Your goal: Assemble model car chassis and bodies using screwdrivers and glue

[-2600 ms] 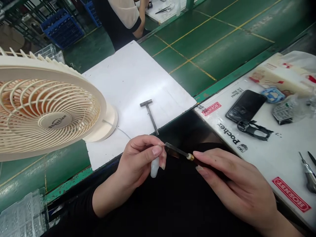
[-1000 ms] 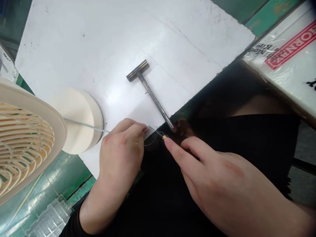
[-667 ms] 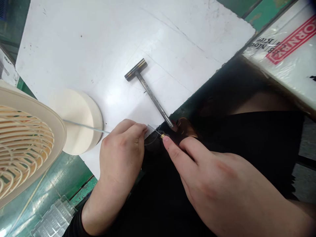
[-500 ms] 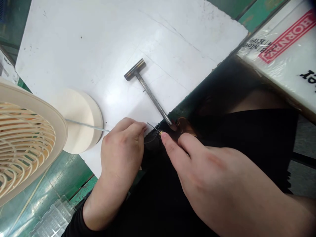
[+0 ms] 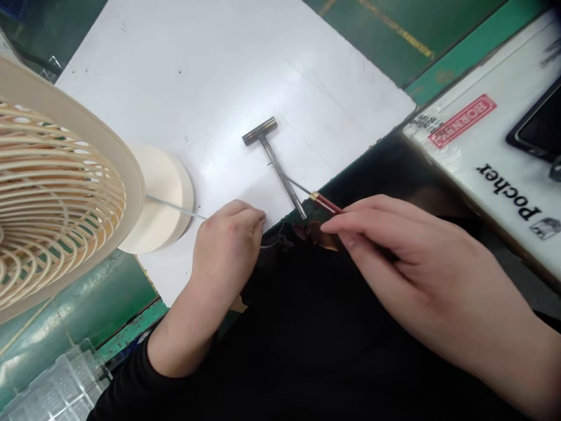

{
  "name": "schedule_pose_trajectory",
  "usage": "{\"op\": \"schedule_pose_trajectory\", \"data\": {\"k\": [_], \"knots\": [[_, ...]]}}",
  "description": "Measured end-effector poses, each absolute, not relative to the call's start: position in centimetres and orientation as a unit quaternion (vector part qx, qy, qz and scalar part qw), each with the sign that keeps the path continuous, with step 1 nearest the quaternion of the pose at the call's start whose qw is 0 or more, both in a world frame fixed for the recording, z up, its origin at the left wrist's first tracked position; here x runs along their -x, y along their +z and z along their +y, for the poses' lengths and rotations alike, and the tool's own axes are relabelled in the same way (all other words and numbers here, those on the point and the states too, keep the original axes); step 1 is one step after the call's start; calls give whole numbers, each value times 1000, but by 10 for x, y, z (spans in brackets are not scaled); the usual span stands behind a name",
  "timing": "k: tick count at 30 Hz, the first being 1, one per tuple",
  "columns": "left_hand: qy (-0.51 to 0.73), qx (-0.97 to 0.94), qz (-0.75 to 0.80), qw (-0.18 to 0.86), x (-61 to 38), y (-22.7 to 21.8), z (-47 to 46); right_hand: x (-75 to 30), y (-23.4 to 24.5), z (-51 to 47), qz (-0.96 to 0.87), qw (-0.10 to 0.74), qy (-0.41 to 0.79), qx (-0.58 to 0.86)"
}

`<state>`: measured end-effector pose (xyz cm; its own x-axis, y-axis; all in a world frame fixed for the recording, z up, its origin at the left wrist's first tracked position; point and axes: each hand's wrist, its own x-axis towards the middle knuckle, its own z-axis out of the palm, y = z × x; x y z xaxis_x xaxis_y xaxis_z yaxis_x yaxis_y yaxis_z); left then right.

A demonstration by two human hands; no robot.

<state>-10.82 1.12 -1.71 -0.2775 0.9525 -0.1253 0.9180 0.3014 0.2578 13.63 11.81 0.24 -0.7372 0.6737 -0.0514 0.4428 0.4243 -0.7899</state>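
Since the frame half a second earlier, the right hand (image 5: 416, 275) has drawn back from the left hand (image 5: 225, 251), and its tool tip no longer meets the left fingertips. The right fingers (image 5: 346, 219) are pressed together in a pinch on the red-handled needle tool (image 5: 325, 202), gripping the handle just behind the brass collar. The metal tip of this tool points up and to the left and lies over the shaft of the T-shaped metal tool (image 5: 280, 169), well apart from the left hand. The left fingertips (image 5: 258, 217) are curled and pressed together at the near edge of the white board (image 5: 219, 76); whether they grip anything cannot be told, as the palm side is hidden. A thin wire (image 5: 272, 242) curves out just beside those fingertips, over the dark fabric below the board edge. The T-shaped metal tool lies flat on the white board, head away from the person, shaft end at the board edge between the two hands. To the left of the left hand stands the cream fan (image 5: 61, 187), its round base (image 5: 164, 196) on the board and its cable (image 5: 175, 206) running towards the left knuckles. To the right lies a white box (image 5: 473, 152) bearing a red label, with a phone (image 5: 537, 126) on it. A clear plastic tray (image 5: 52, 386) sits at the lower left.
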Motion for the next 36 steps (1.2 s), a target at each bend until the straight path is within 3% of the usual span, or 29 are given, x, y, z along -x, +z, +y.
{"op": "schedule_pose_trajectory", "data": {"k": [5, 9, 11, 21, 31, 36], "knots": [[54, -621, 770, 136, 114, -18, 8, -146, -4, 130, -761, 167, 535, 327], [16, -644, 754, 130, 119, -15, 6, -139, -8, 124, -760, 282, 428, 400], [-6, -650, 748, 133, 120, -14, 4, -134, -9, 119, -779, 299, 402, 376], [-2, -694, 719, 38, 116, -22, -14, -120, -11, 97, -843, 246, 401, 261], [31, -719, 694, 26, 114, -16, -10, -114, -17, 88, -880, 207, 387, 180], [20, -720, 692, 42, 114, -14, -11, -99, -10, 86, -892, 188, 355, 207]]}}
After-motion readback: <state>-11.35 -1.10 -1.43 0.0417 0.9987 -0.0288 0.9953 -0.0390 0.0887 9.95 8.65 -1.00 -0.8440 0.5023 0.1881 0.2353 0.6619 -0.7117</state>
